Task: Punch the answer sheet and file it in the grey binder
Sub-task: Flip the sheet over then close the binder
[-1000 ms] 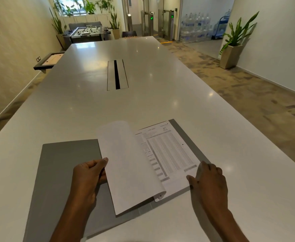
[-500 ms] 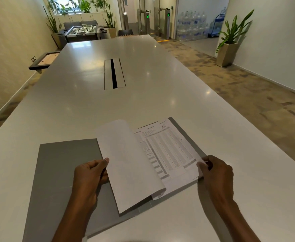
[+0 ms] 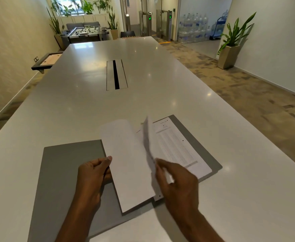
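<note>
Binder [image 3: 64,172], grey, lies open and flat at the near end of the table [image 3: 160,75], both covers down. L cover shows bare grey from its L edge to the spine area. Answer sheet [image 3: 176,149] lies flat on the R cover, printed grid up, one punched hole showing as a dark dot near its R edge. A grey margin of cover frames it along the far and R sides. A stack [image 3: 125,163] of white pages, blank side up, arches over the middle of the binder. Its near corner reaches almost to the binder's near edge. Left hand [image 3: 90,177] pinches the stack's L edge, thumb on top, fingers curled beneath. Right hand [image 3: 176,182] grips the lower edge of one page [image 3: 148,142], which stands nearly on edge between stack and answer sheet. Page and fingers are motion-blurred, so the exact finger lay cannot be told. White tabletop runs wide to the L and R of the binder, and far ahead to a cable slot [image 3: 116,75] at centre. The table's R edge borders open carpeted floor [image 3: 248,102], with a plant [image 3: 230,49] at the R wall. A foosball table [image 3: 85,33] stands past the far end.
</note>
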